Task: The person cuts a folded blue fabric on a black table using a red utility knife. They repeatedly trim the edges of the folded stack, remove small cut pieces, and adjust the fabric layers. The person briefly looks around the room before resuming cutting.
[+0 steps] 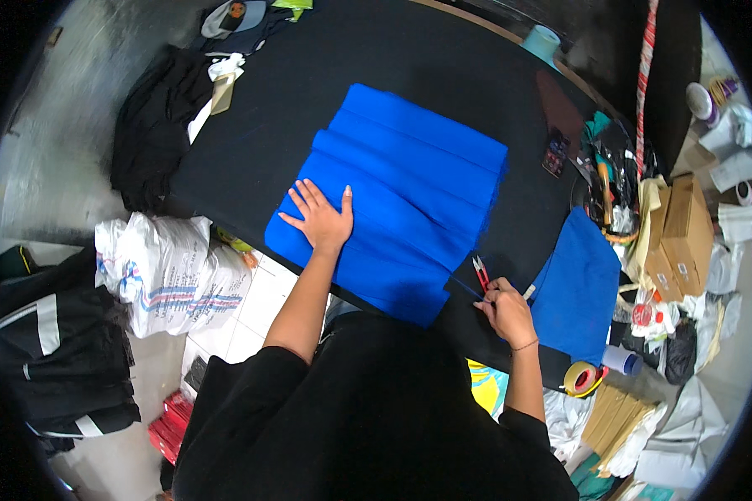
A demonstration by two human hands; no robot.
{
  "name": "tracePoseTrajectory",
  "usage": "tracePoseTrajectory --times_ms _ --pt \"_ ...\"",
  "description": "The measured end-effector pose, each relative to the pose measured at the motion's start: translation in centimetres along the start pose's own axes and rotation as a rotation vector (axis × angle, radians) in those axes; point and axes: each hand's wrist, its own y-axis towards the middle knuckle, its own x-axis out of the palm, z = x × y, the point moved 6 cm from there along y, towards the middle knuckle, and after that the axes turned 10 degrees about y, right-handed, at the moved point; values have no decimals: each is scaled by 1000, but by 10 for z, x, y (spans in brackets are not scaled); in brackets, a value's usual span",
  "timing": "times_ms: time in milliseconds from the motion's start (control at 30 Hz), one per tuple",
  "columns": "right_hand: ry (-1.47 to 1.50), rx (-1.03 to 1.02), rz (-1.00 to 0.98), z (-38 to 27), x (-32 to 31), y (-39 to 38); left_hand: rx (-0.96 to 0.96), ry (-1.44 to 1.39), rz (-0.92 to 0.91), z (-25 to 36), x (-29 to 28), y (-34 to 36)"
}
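Note:
A wide piece of blue fabric (pixel 418 159) lies creased on the black-covered table, its right edge frayed. My left hand (pixel 322 221) rests flat on its left part, fingers spread. Past the fabric's lower right corner, my right hand (pixel 507 312) is closed in a pinch. A thin blue thread (pixel 466 286) runs from the fabric's edge to those fingertips. Just beyond the fingers are red-handled thread snips (pixel 480 272), lying apart from the pinch as far as I can see. Close to the right of this hand, a small whitish piece (pixel 530 291) sits beside a second blue fabric piece (pixel 578 288).
Tape rolls (pixel 581 378) sit at the table's right edge. A phone (pixel 556 153) and a basket of odds and ends (pixel 614 204) are farther right. At the far edge stands a light blue cone (pixel 541 43). Dark clothing (pixel 160 125) and a white sack (pixel 171 271) flank the left side.

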Motion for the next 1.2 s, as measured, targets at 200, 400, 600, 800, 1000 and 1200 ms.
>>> tracePoseTrajectory --times_ms 200,400,600,800,1000,1200 --pt "1109 -284 292 -29 16 46 -6 4 -78 5 -2 1" --pt "1932 -158 325 -8 29 49 -37 5 -111 1 -1 1" --pt "1840 -42 465 27 18 11 -35 -27 -90 1 -2 1" --pt "1833 9 639 65 4 -27 -37 -40 -68 -1 -1 1" --pt "1818 34 720 81 -9 -53 -33 -45 -50 0 -1 1" --pt "1788 99 789 81 -16 -59 -33 -33 -21 0 -1 2"
